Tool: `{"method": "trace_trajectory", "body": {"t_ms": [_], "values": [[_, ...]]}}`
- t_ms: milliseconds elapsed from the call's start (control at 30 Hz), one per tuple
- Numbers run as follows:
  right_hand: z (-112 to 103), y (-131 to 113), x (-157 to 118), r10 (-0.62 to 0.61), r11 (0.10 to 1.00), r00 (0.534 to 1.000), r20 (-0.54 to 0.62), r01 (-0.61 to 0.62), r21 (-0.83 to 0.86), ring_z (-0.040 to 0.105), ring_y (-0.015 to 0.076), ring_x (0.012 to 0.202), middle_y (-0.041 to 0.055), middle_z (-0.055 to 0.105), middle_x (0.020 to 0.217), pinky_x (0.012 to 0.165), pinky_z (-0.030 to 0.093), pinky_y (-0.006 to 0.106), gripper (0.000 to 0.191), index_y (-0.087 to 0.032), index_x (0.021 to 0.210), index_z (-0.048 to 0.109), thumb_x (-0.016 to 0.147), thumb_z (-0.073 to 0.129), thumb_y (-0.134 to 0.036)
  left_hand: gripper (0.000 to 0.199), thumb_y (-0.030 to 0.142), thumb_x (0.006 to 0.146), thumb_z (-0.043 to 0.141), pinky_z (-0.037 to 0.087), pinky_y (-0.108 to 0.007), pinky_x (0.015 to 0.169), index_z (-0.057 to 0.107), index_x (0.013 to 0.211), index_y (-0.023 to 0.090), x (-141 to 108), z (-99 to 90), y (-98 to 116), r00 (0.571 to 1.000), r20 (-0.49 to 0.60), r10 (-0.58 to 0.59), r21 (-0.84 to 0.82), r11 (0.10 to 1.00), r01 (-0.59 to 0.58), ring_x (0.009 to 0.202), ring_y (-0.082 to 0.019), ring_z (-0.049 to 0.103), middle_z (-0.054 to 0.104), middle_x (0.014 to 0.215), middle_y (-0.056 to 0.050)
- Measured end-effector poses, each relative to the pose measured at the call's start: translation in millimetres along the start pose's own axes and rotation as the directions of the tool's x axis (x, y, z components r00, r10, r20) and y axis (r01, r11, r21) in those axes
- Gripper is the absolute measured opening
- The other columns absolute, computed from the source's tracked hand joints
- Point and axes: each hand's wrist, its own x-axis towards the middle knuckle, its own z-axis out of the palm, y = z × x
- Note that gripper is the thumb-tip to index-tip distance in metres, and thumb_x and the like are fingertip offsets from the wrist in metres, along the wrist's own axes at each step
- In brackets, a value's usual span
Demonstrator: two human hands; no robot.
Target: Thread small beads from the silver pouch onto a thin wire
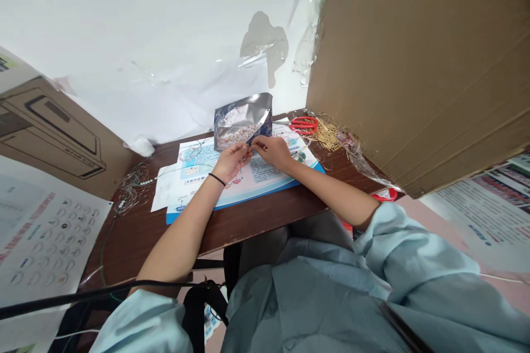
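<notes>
My left hand (232, 162) and my right hand (272, 151) meet fingertip to fingertip over a printed sheet (199, 190). Both are closed in a pinch, and what lies between the fingers is too small to name. Just behind them stands a dark bag with a silvery inside (259, 116), its mouth open, holding many small pale and coloured beads (237, 133). A thin thread (178, 169) with white beads on it runs over the sheet to the left of my left hand.
Red-handled scissors (303, 125) lie at the back right beside a heap of thin golden sticks (327, 135) and crumpled clear plastic (356, 149). Tangled clear thread (131, 182) lies on the brown table (265, 215) at left. Cardboard walls (414, 55) stand to both sides.
</notes>
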Motion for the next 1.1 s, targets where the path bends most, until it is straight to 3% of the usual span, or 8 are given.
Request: {"method": "trace_trajectory", "body": {"t_ms": [500, 1100], "values": [[1.7, 0.9, 0.0, -0.065, 0.998, 0.998, -0.021, 0.065, 0.008, 0.055, 0.0148, 0.074, 0.0021, 0.066, 0.079, 0.071, 0.037, 0.026, 0.016, -0.019, 0.089, 0.068, 0.093, 0.053, -0.024, 0.022, 0.021, 0.068, 0.085, 0.051, -0.024, 0.074, 0.069, 0.081, 0.014, 1.5, -1.8, -2.6, 0.999, 0.038, 0.031, 0.042, 0.999, -0.033, 0.073, -0.010, 0.064, 0.068, 0.075, -0.002], [1.9, 1.3, 0.6, -0.067, 0.998, 0.998, -0.011, 0.067, 0.003, 0.055, 0.0153, 0.074, 0.0024, 0.066, 0.080, 0.071, 0.037, 0.026, 0.017, -0.019, 0.088, 0.067, 0.093, 0.051, -0.024, 0.030, 0.028, 0.064, 0.088, 0.051, -0.027, 0.078, 0.068, 0.082, 0.015, 1.2, -1.4, -3.5, 0.998, 0.033, 0.047, 0.065, 0.997, -0.049, 0.075, -0.011, 0.063, 0.067, 0.077, -0.001]]}}
